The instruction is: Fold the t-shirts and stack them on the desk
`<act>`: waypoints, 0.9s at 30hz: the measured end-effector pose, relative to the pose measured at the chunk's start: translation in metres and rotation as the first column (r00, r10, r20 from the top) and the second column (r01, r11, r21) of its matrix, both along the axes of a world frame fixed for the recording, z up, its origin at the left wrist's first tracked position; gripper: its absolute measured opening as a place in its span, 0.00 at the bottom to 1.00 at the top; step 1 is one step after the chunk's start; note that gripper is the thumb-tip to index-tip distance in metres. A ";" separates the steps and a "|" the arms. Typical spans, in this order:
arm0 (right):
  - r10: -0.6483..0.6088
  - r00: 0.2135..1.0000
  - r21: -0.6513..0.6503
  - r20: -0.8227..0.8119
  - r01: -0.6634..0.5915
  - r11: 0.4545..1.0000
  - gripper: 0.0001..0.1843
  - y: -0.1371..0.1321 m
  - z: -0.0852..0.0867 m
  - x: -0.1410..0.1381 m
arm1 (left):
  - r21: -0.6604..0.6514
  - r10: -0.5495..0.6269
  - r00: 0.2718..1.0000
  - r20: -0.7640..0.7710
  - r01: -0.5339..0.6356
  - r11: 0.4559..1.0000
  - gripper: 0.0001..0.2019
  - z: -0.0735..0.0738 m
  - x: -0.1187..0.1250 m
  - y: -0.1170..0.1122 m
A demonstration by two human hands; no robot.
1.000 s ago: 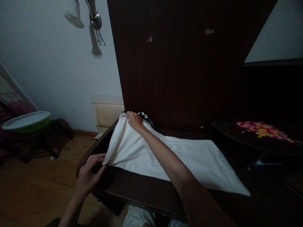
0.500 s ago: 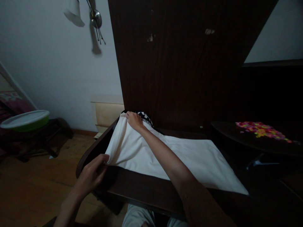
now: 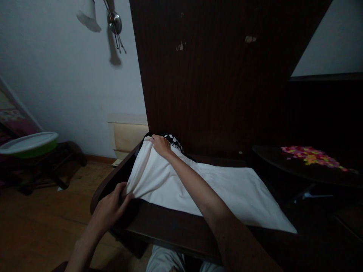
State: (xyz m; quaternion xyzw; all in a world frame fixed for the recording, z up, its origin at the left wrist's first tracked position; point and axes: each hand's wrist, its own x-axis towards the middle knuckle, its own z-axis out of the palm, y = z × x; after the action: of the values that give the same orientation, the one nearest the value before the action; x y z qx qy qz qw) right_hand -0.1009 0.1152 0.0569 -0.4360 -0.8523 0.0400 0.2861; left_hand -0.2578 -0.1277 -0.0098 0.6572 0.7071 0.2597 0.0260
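A long piece of white cloth [image 3: 232,185], folded in layers, lies across a dark wooden desk top [image 3: 167,223]. My left hand [image 3: 112,206] pinches the near corner of its left end between thumb and fingers. At the far corner of that same end, my right hand [image 3: 161,145] grips the cloth edge, its arm crossing over the fabric. Between both hands the end edge is drawn fairly straight. Behind my right hand sits a black item with a white pattern [image 3: 173,140], partly hidden by the hand and cloth.
Colourful small pieces [image 3: 313,156] lie on a dark raised surface [image 3: 266,156] at right. A tall dark wood panel [image 3: 215,83] stands behind the desk. On the left, a green basin with a pale lid [image 3: 31,145] rests on a dark stool [image 3: 70,156]. A lamp [image 3: 89,17] hangs on the wall.
My left hand has shifted its fingers on the near corner, with the thumb now lying over the cloth. My right hand stays at the far corner.
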 end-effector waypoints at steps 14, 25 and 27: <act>0.011 0.994 -0.053 -0.104 -0.016 0.998 0.12 0.003 0.000 0.003 | 0.098 -0.011 0.889 0.459 -0.038 0.994 0.25 0.014 0.000 0.010; 0.031 0.992 0.138 -0.123 -0.014 0.990 0.16 0.003 -0.001 0.001 | 0.147 0.449 0.883 -0.133 -0.431 0.890 0.22 0.001 0.023 0.016; 0.002 0.998 0.114 -0.056 0.005 0.994 0.16 0.006 -0.002 -0.001 | 0.182 0.440 0.890 -0.122 -0.416 0.891 0.23 -0.004 0.026 0.022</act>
State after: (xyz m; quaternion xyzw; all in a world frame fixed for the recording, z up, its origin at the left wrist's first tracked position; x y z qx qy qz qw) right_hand -0.1018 0.1210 0.0553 -0.4184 -0.8445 0.0035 0.3343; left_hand -0.2316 -0.1054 -0.0143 0.5035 0.8129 0.2581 -0.1385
